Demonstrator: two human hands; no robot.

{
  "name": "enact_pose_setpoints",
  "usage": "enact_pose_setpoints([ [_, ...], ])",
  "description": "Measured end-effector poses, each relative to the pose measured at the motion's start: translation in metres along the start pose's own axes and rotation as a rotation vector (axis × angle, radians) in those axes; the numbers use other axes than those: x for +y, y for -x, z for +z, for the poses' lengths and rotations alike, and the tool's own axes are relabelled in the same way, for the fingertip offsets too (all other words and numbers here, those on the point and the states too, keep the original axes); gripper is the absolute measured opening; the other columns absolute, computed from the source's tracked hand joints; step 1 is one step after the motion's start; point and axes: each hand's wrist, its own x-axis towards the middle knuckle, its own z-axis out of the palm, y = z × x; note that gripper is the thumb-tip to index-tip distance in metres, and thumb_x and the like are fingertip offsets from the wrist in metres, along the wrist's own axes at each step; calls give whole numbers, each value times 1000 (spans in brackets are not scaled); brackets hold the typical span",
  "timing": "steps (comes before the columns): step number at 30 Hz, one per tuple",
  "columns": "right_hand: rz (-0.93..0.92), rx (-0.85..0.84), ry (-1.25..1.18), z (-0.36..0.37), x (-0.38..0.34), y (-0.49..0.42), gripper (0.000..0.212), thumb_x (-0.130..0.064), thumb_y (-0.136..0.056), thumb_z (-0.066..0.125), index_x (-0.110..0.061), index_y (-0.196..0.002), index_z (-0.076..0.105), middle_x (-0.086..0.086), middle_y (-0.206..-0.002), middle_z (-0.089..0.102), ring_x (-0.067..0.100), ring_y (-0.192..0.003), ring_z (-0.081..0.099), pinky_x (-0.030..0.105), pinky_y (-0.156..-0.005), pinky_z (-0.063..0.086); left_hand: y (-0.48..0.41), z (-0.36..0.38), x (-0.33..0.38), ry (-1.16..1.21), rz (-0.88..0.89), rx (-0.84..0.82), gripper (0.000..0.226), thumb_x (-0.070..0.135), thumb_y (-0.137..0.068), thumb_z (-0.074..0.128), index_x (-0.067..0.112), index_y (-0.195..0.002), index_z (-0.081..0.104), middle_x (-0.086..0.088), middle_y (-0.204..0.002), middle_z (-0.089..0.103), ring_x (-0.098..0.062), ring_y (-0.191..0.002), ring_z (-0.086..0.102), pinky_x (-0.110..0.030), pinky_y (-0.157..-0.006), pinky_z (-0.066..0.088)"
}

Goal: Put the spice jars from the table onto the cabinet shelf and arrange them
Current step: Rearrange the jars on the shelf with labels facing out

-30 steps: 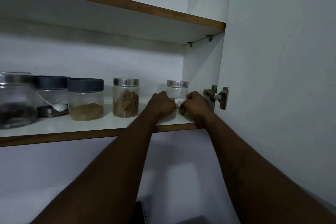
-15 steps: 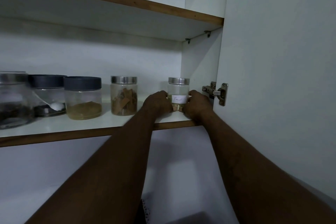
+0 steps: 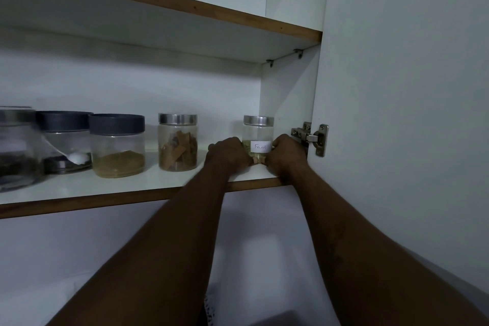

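Observation:
A small glass fennel jar point(image 3: 258, 133) with a silver lid and a white label facing me stands at the right end of the cabinet shelf point(image 3: 111, 186). My left hand point(image 3: 228, 152) grips its left side and my right hand point(image 3: 287, 152) grips its right side, covering its lower part. Further left on the shelf stand a silver-lidded jar of brown bark pieces point(image 3: 177, 142), a dark-lidded jar of brown powder point(image 3: 117, 145), a dark-lidded jar with a white spoon inside point(image 3: 64, 140) and a large silver-lidded jar point(image 3: 16, 148) at the frame's left edge.
The open cabinet door point(image 3: 402, 114) hangs on a metal hinge point(image 3: 312, 137) just right of my right hand. The cabinet's side wall point(image 3: 288, 92) stands close behind the fennel jar. An upper shelf point(image 3: 164, 2) runs overhead. A gap lies between the bark jar and the fennel jar.
The fennel jar has been turned so its label now faces me fully. Both hands stay on its sides, shifted slightly apart.

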Motion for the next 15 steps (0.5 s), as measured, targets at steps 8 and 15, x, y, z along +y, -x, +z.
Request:
enact_pose_setpoints([
  [8,-40,-60,35,1,0,-1,42,-26,-84,72,-14,-123,64,9,-119,68,26,-107,63,28,-80,50,-1,1,2,-68,-40,-61,75,80,-81,53,24,-130,59,-4,-131,65,-27,-125,56,-46,-108,29],
  [15,-10,-68,28,3,-1,-1,40,-30,-86,69,-10,-120,62,12,-116,67,29,-105,64,27,-72,43,-9,3,18,-88,-234,-167,71,74,-76,61,35,-135,51,-5,-138,51,-31,-136,35,-44,-101,30],
])
